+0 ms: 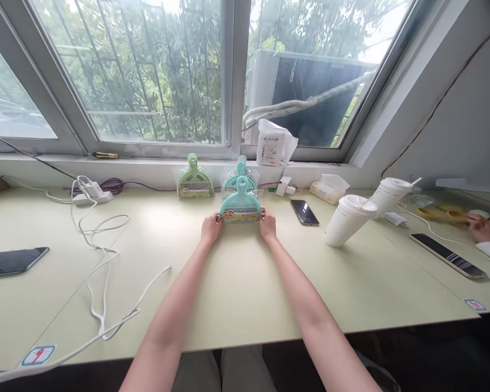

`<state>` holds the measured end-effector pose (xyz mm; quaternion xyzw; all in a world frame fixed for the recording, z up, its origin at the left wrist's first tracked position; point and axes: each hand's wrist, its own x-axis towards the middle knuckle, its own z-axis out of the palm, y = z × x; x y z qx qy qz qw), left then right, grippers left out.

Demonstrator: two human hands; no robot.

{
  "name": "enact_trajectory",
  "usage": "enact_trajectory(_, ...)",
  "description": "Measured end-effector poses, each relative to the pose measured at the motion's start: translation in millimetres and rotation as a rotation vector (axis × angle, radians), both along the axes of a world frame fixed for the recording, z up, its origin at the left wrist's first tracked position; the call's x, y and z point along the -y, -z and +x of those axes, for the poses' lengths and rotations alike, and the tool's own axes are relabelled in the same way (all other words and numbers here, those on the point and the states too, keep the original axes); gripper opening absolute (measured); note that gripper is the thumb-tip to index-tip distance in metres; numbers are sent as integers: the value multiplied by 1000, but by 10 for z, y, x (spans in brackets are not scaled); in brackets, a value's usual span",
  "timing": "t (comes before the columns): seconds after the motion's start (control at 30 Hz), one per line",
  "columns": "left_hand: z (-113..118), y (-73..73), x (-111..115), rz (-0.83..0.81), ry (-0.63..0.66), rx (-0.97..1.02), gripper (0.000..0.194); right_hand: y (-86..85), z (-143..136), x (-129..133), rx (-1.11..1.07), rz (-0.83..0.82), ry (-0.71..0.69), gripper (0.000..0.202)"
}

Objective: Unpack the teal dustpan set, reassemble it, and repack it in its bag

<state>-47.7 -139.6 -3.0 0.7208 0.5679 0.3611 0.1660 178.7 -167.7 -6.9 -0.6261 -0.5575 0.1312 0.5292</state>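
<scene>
A teal mini dustpan and brush set (240, 204) in clear wrapping stands upright on the table, handle up. My left hand (211, 227) grips its lower left edge, and my right hand (268, 224) grips the lower right edge. Close behind it stand more teal dustpan sets (242, 165), partly hidden by the front one. To their left a green dustpan set (194, 179) rests upright near the window wall.
Two white lidded cups (347, 220) (392, 193) and a phone (305, 212) lie to the right, near a tissue pack (330, 189). White cables (104, 272) and a power strip (92, 196) occupy the left. Another person's hand (482, 227) is at far right.
</scene>
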Motion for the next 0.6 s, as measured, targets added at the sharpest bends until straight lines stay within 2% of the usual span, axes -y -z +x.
enact_trajectory(0.13,147,16,-454,58,3,18,20,1,48,-461,125,11,69,29)
enact_trajectory(0.27,216,36,-945,92,-53,83,14,31,26,-920,215,60,170,32)
enact_trajectory(0.37,235,62,-1231,91,-107,168,25,64,25,-1170,251,96,251,37)
enact_trajectory(0.47,242,101,-1380,92,-175,230,30,97,57,-1297,262,63,274,32)
enact_trajectory(0.6,252,138,-1414,82,-124,244,18,131,116,-1345,173,29,236,29)
